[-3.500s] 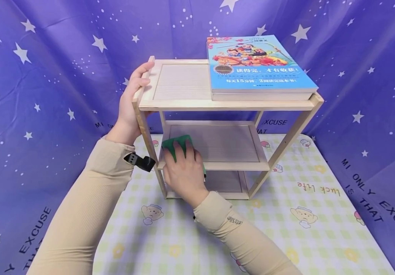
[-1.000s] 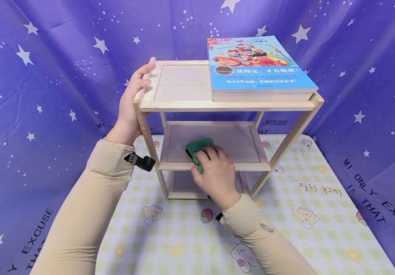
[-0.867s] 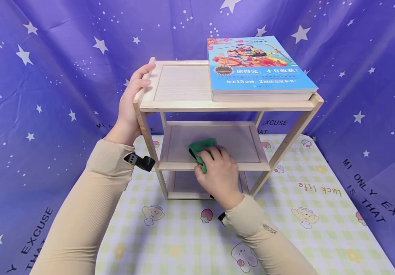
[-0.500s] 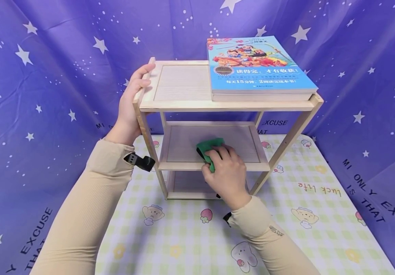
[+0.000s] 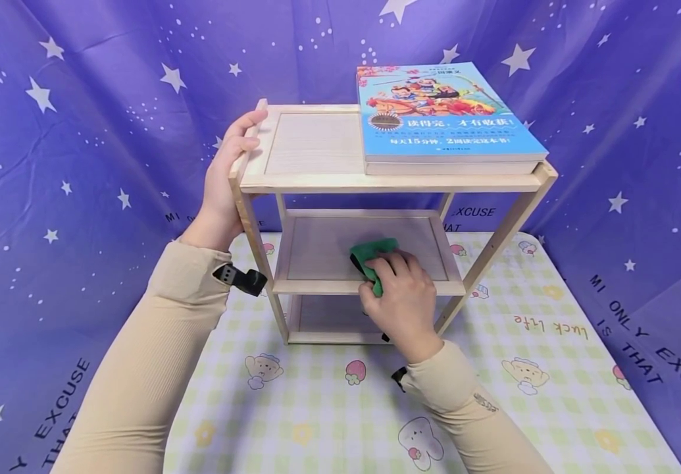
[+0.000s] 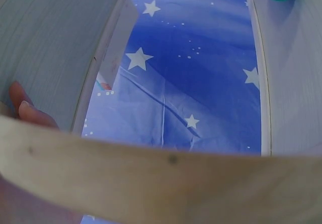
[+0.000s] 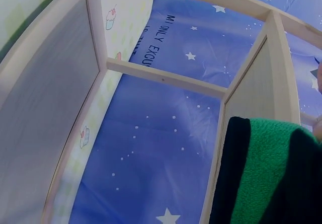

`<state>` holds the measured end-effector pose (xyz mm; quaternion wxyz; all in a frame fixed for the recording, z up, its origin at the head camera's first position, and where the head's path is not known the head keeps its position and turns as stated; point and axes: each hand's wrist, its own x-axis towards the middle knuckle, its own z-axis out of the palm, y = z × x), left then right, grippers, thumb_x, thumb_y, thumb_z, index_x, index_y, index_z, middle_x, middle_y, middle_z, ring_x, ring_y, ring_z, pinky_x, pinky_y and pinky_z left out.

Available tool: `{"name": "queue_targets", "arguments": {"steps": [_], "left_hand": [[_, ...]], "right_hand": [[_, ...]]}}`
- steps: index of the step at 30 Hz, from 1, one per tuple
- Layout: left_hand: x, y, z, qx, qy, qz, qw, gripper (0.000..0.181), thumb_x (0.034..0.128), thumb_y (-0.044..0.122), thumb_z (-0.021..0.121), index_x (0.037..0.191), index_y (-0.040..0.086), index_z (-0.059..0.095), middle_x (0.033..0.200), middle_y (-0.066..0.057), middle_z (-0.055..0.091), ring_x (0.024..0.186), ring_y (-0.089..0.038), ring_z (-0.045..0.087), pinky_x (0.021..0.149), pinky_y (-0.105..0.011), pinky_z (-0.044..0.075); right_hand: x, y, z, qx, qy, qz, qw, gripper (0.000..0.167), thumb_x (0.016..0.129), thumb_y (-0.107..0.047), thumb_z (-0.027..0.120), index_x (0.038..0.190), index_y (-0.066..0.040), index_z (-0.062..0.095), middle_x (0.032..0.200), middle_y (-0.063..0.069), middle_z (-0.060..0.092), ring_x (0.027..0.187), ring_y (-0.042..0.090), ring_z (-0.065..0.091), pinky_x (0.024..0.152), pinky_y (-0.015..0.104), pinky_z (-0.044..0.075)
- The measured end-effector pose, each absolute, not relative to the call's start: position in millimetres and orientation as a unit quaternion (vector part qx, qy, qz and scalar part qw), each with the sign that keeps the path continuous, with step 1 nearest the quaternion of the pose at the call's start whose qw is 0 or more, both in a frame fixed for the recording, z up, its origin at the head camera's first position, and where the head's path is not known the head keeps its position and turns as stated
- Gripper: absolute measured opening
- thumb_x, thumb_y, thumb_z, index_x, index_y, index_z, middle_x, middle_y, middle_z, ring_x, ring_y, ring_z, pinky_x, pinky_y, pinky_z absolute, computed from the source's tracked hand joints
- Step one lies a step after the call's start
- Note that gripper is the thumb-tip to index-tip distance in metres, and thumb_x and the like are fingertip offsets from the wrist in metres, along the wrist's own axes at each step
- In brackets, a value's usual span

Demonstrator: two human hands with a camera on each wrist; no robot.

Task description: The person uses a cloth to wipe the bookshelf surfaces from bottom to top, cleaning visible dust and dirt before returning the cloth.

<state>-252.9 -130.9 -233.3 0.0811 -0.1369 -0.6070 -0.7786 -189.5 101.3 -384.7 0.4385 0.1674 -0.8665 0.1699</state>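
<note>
A light wooden rack [image 5: 340, 286] with three shelves stands on the table. My left hand [image 5: 222, 178] grips the left side of its top shelf, with fingers over the edge; in the left wrist view fingertips [image 6: 35, 114] show against the underside of a panel. On the middle shelf, right of its centre, my right hand [image 5: 402, 299] holds a folded green cloth [image 5: 372, 253] against the surface near the front edge. The right wrist view shows the green cloth [image 7: 266, 168] with dark edges close up. The palm side of the right hand is hidden.
Blue-covered books [image 5: 441, 125] lie stacked on the right part of the top shelf. A checked tablecloth [image 5: 316, 395] covers the table under the rack. Purple curtains [image 5: 109, 131] with white stars hang behind and at both sides.
My right hand and the green cloth have moved from the left end of the middle shelf to right of its centre. The left hand keeps its grip on the rack.
</note>
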Motion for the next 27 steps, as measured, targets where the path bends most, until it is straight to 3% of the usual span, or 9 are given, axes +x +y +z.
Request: {"name": "queue_targets", "arguments": {"steps": [11, 27], "left_hand": [[-253.9, -131.7, -235.4, -0.153, -0.611, -0.772, 0.088, 0.05, 0.0907, 0.017, 0.04, 0.14, 0.015, 0.048, 0.161, 0.016, 0.028, 0.142, -0.018, 0.027, 0.105, -0.038, 0.025], [-251.8, -130.0, -232.3, -0.134, -0.594, -0.79, 0.07, 0.047, 0.092, 0.018, 0.039, 0.138, 0.019, 0.05, 0.157, 0.022, 0.032, 0.134, -0.017, 0.033, 0.099, -0.034, 0.029]], "right_hand": [[-189.2, 115.2, -384.1, 0.149, -0.873, 0.172, 0.43, 0.019, 0.074, -0.018, 0.062, 0.089, -0.012, 0.072, 0.091, 0.01, 0.071, 0.095, 0.037, 0.066, 0.07, 0.048, 0.053], [-190.2, 133.7, -385.1, 0.123, -0.87, 0.182, 0.441, 0.022, 0.073, -0.018, 0.058, 0.087, -0.009, 0.073, 0.089, 0.013, 0.071, 0.091, 0.04, 0.065, 0.073, 0.05, 0.052]]}}
